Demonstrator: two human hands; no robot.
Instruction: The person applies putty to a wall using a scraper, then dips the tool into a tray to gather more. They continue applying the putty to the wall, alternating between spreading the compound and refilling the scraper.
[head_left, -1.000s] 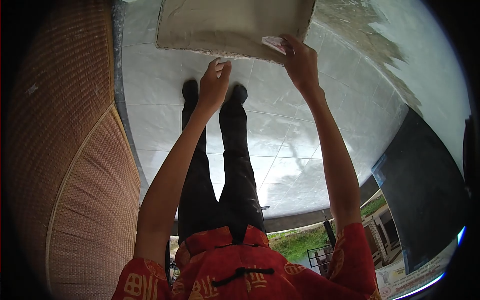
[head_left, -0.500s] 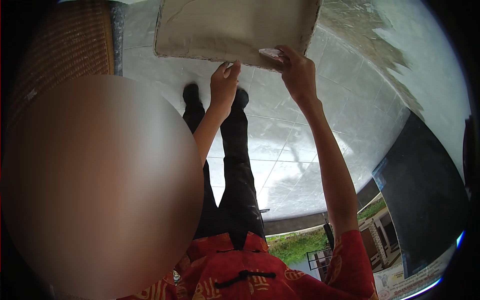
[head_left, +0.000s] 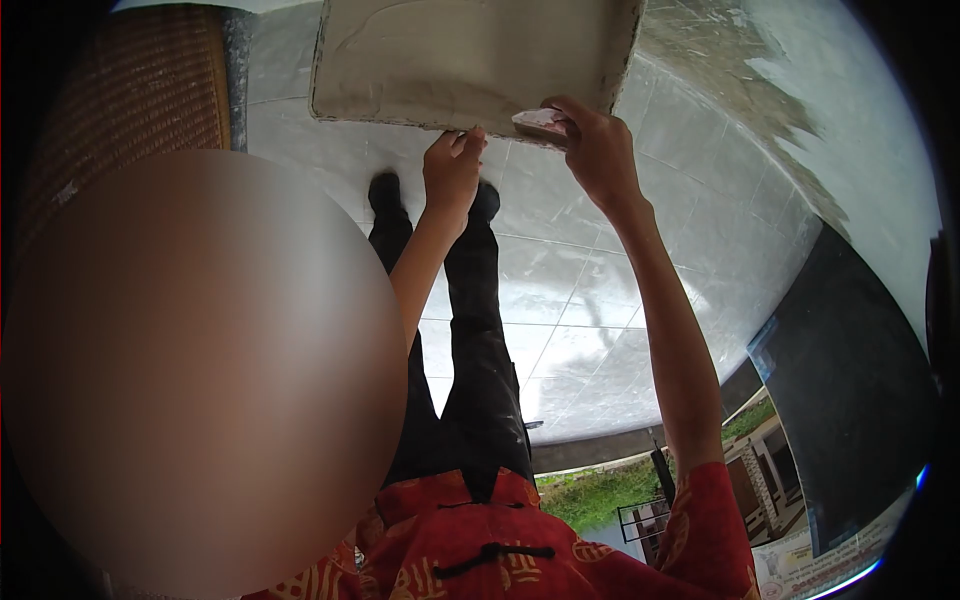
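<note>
A beige-grey flat board (head_left: 470, 60) with a dark, rough-looking edge fills the top middle of the head view. At its near edge is my left hand (head_left: 452, 175), with thumb and fingers closed at the rim. My right hand (head_left: 603, 155) is closed around a small whitish and pinkish flat piece (head_left: 540, 119). That piece overlaps the board's near right corner, and its exact kind does not show. My fingers cover its right end.
Grey tiled floor (head_left: 560, 270) lies below, with my black shoes and trousers (head_left: 470, 270) on it. A brown woven panel (head_left: 160, 80) stands at the left, and a black panel (head_left: 850, 390) at the right. A large blurred round patch (head_left: 205, 370) hides the lower left.
Both hands and the board appear slightly lower in the view. The whitish piece has shifted a little left and down, still in my right hand.
</note>
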